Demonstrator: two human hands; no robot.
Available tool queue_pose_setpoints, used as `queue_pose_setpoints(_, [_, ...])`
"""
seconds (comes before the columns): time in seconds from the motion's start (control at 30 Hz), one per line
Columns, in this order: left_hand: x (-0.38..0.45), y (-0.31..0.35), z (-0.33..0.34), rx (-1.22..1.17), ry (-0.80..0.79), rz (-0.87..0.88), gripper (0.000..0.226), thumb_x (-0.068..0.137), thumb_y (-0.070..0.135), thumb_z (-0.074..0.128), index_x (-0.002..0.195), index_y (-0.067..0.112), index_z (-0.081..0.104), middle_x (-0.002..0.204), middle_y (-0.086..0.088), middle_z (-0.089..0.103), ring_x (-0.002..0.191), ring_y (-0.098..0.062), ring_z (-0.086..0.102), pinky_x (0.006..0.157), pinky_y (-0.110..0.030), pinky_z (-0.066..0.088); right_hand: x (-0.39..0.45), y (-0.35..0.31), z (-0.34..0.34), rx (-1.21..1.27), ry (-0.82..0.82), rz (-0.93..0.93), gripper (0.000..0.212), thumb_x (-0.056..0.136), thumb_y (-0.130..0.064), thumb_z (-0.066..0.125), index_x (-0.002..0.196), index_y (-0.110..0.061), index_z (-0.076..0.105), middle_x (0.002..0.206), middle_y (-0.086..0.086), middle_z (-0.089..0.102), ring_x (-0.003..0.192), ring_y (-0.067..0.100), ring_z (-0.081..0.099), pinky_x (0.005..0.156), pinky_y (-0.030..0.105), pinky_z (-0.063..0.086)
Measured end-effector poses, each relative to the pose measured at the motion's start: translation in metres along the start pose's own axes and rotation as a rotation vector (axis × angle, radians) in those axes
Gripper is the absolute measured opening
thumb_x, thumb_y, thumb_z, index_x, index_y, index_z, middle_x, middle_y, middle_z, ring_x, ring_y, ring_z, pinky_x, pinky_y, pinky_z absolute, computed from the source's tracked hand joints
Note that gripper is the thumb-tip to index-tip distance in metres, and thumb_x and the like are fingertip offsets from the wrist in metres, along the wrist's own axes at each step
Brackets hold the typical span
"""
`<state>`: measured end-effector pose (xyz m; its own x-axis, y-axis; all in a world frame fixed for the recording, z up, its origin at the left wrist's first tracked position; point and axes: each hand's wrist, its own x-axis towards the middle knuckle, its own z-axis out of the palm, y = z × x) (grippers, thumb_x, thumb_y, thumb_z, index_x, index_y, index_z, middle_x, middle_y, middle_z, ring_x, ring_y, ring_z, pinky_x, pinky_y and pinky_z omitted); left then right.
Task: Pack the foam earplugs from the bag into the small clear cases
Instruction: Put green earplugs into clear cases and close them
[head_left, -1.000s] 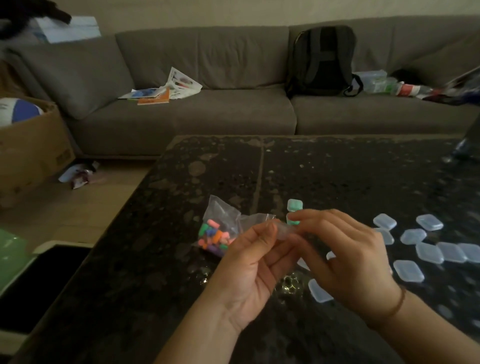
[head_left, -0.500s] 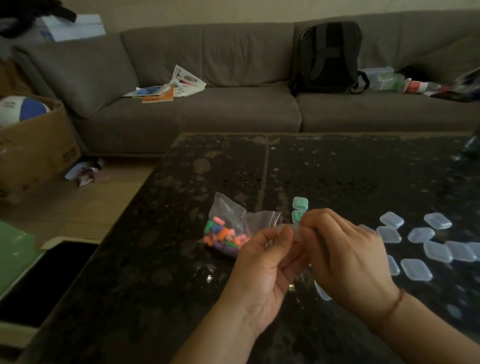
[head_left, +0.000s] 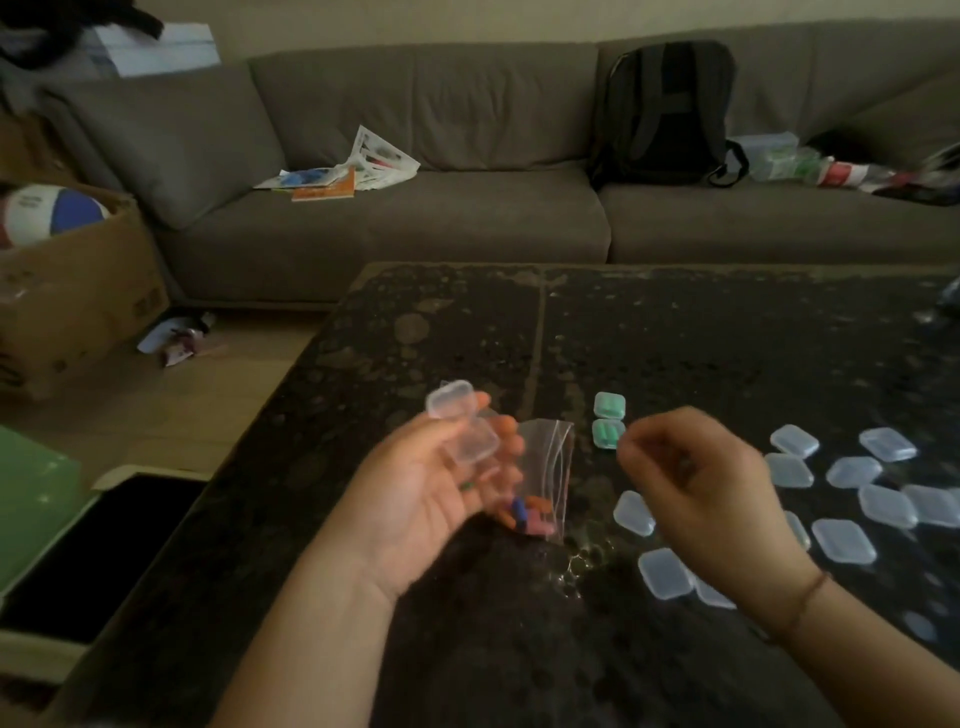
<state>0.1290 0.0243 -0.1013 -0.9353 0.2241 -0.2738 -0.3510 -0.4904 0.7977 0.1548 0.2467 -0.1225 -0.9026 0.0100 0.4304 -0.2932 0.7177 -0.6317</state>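
My left hand (head_left: 426, 483) is palm up over the dark table and grips a small clear case (head_left: 462, 423) in its fingertips, lid hinged open. Just right of those fingers is the clear zip bag (head_left: 545, 462), with colourful foam earplugs (head_left: 524, 514) bunched at its lower end. My right hand (head_left: 696, 488) hovers to the right of the bag with curled fingers, blurred, and nothing shows in it. Two shut cases with green earplugs (head_left: 609, 420) lie behind the bag. Several empty clear cases (head_left: 841, 478) are spread on the table at the right.
The black speckled table (head_left: 675, 338) ends at its left edge near a cardboard box holding a ball (head_left: 57, 213). Behind the table is a grey sofa (head_left: 415, 223) with papers, a black backpack (head_left: 670, 114) and bottles.
Both hands were together on the clear case. They have now separated: the left keeps the case, now open, and the right has pulled away to the right.
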Motion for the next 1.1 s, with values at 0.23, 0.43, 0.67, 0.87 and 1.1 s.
queue_pose_setpoints(0.23, [0.007,0.011,-0.021,-0.099,0.315,0.046,0.031,0.099,0.021,0.058,0.128,0.009,0.062,0.113,-0.016,0.068,0.094,-0.026,0.07,0.069,-0.036,0.057,0.016,0.008,0.03,-0.226,-0.562,-0.009,0.02,0.092,-0.039,0.057,0.109,-0.048,0.06,0.096,-0.024,0.063,0.087,-0.007,0.061,0.082,0.023,0.055])
queue_pose_setpoints(0.43, [0.002,0.018,-0.03,-0.237,0.414,0.032,0.032,0.098,0.022,0.059,0.128,0.008,0.061,0.124,-0.017,0.062,0.106,-0.028,0.065,0.077,-0.039,0.055,0.045,0.007,0.054,-0.071,-0.678,0.022,0.024,0.096,-0.024,0.054,0.115,-0.034,0.065,0.109,-0.014,0.067,0.097,-0.003,0.063,0.086,0.017,0.053])
queue_pose_setpoints(0.67, [0.006,0.018,-0.034,-0.226,0.481,-0.03,0.03,0.097,0.026,0.061,0.124,0.011,0.062,0.12,-0.015,0.064,0.107,-0.031,0.065,0.082,-0.042,0.055,0.059,0.0,0.076,-0.098,-0.713,0.024,0.015,0.089,-0.029,0.064,0.102,-0.028,0.072,0.096,-0.004,0.072,0.084,0.005,0.068,0.08,0.031,0.057])
queue_pose_setpoints(0.87, [0.009,0.017,-0.037,-0.207,0.503,-0.04,0.029,0.098,0.027,0.06,0.124,0.014,0.063,0.12,-0.014,0.064,0.107,-0.031,0.065,0.082,-0.041,0.054,0.057,0.003,0.082,-0.102,-0.672,0.124,0.034,0.085,-0.039,0.069,0.117,-0.031,0.065,0.099,-0.01,0.069,0.086,0.003,0.066,0.079,0.023,0.056])
queue_pose_setpoints(1.1, [0.018,0.009,-0.037,-0.213,0.531,-0.065,0.031,0.099,0.027,0.059,0.125,0.012,0.062,0.121,-0.013,0.064,0.106,-0.03,0.065,0.078,-0.039,0.053,0.059,-0.006,0.086,-0.049,-0.737,0.101,0.036,0.088,-0.036,0.066,0.123,-0.037,0.059,0.116,-0.014,0.063,0.101,0.003,0.06,0.084,0.018,0.048])
